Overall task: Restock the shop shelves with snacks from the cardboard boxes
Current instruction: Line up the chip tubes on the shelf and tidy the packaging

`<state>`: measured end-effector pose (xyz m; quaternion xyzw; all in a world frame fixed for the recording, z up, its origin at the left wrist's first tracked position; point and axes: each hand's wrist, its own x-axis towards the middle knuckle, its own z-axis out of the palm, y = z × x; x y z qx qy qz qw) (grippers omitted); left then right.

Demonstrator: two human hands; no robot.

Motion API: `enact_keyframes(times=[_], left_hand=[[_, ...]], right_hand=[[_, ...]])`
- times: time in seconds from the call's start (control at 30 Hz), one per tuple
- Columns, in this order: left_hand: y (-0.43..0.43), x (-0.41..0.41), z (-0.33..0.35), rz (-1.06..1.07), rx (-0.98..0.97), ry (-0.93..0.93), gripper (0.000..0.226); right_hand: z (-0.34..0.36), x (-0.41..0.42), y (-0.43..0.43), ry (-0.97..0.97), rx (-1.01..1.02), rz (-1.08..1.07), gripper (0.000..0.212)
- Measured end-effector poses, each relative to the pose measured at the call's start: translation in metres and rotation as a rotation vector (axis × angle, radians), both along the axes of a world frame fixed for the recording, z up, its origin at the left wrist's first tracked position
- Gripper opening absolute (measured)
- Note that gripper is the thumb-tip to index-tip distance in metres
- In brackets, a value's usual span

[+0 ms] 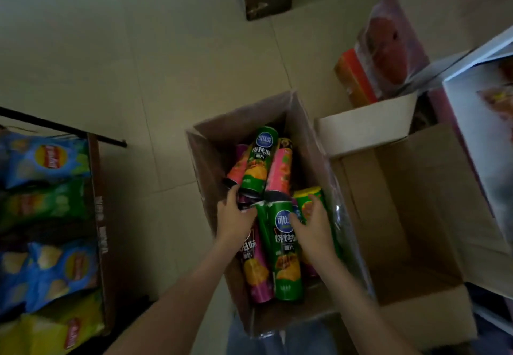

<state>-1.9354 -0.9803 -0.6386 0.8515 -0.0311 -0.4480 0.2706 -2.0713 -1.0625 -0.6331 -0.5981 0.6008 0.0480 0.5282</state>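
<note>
An open cardboard box (205, 149) on the floor holds several tall chip cans lying on their sides: green, pink, purple and yellow. Both my hands reach into it. My left hand (234, 216) curls its fingers round the top end of a purple can (256, 271). My right hand (312, 227) lies over a green can (283, 260) and a yellow can (306, 196), with its thumb on the green one and its fingers bent over the yellow one. Another green can (259, 157) and pink cans (280, 168) lie farther back in the box.
An open cardboard box (402, 216) with nothing visible inside stands right beside it. A carton of chip bags (47, 216) in blue, green and yellow lies at the left. Red and purple packs (385, 46) lean at the upper right. Tiled floor stretches beyond.
</note>
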Motion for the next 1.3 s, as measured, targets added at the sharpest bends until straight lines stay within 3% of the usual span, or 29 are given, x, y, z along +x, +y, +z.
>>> enact_keyframes(times=[0.17,0.27,0.43,0.7,0.9,1.13,1.3], left_hand=[[-0.013,0.001,-0.053,-0.05,-0.061,0.023,0.067],[-0.012,-0.001,-0.076,-0.075,-0.062,0.079,0.061],[-0.006,-0.002,-0.095,0.073,-0.12,0.187,0.052],[0.012,0.007,-0.068,0.275,-0.134,0.221,0.048],[0.028,0.011,-0.048,0.238,-0.108,0.192,0.045],[0.024,0.005,-0.057,0.107,-0.057,0.113,0.049],[0.02,-0.005,-0.055,0.151,-0.133,0.165,0.045]], right_hand=[[-0.062,0.039,-0.011,-0.008,-0.03,0.047,0.076],[-0.087,0.055,-0.012,0.087,-0.089,0.137,0.078],[-0.111,0.074,-0.007,0.201,-0.115,0.189,0.088],[-0.105,0.085,-0.024,0.252,-0.03,0.059,0.101],[-0.101,0.09,-0.031,0.3,0.14,0.164,0.106],[-0.115,0.083,-0.029,0.323,0.129,0.268,0.093],[-0.108,0.085,-0.033,0.259,0.089,0.078,0.093]])
